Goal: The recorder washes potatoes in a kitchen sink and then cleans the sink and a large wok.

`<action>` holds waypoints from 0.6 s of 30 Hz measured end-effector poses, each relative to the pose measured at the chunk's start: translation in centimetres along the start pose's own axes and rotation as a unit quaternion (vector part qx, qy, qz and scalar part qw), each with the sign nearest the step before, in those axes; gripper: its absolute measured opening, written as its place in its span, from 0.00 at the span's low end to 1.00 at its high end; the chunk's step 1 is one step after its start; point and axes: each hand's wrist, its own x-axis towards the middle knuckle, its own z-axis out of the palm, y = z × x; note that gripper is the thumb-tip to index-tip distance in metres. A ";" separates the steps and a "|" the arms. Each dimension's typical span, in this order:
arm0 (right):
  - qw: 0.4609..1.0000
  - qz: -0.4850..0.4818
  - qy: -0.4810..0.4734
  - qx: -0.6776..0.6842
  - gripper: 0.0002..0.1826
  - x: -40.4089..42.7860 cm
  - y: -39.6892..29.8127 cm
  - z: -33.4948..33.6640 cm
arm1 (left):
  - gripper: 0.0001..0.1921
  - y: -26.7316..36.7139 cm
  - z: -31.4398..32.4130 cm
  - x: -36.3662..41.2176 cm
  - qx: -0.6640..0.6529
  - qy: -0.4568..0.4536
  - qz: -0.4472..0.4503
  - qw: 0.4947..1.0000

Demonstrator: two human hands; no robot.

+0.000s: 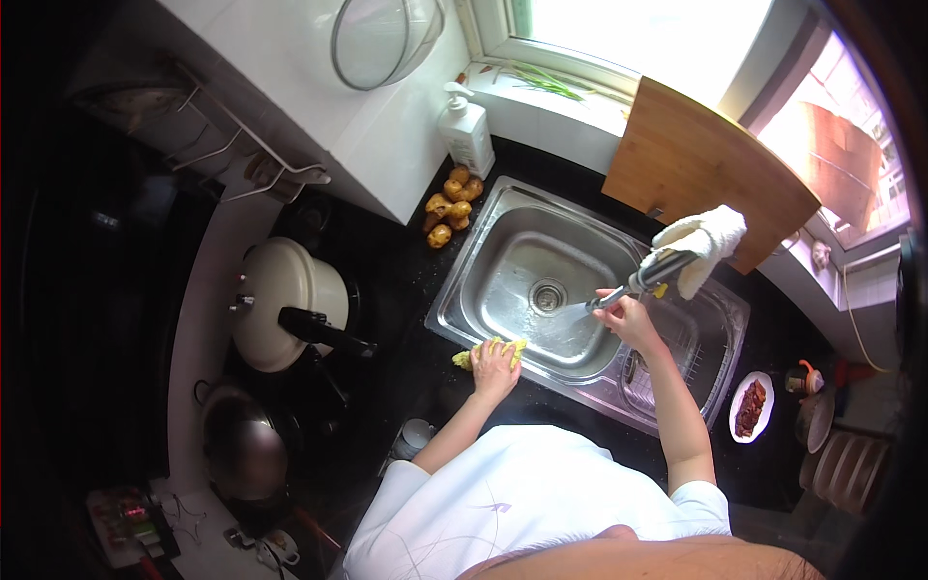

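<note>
My right hand (625, 320) grips the end of the faucet spout (610, 299), and water sprays from it into the large basin of the stainless steel sink (486, 254). Under my left hand (495, 371) is a crumpled yellow cloth (464, 359), pressed against the sink's near left edge and the black counter. The drain strainer (548, 296) lies in the middle of the large basin. A white towel (714, 235) is draped over the faucet body. In the smaller right basin stands a wire rack (689, 362), partly hidden by my right forearm.
Several potatoes (453, 203) and a white pump bottle (466, 134) stand behind the sink's left side. A wooden cutting board (703, 167) leans at the window. An oval plate of dark food (752, 407) lies right of the sink. A cream pressure cooker (279, 304) and a wok (246, 446) sit left.
</note>
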 end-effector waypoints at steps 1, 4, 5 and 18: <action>0.999 0.003 0.023 -0.037 0.14 -0.5 0.9 -0.8 | 0.21 0.2 -0.1 0.4 -0.002 -0.008 0.016 1.000; 0.986 0.009 0.107 -0.125 0.17 -1.4 5.5 -3.6 | 0.22 0.4 -0.5 0.1 0.002 -0.059 0.067 0.996; 0.977 0.056 0.120 -0.165 0.20 -0.8 7.2 -5.0 | 0.22 0.6 0.0 0.0 -0.010 -0.071 0.083 0.994; 0.993 0.020 0.002 0.116 0.21 -9.8 9.4 -1.4 | 0.16 13.7 1.5 4.6 -0.388 -0.108 -0.021 0.915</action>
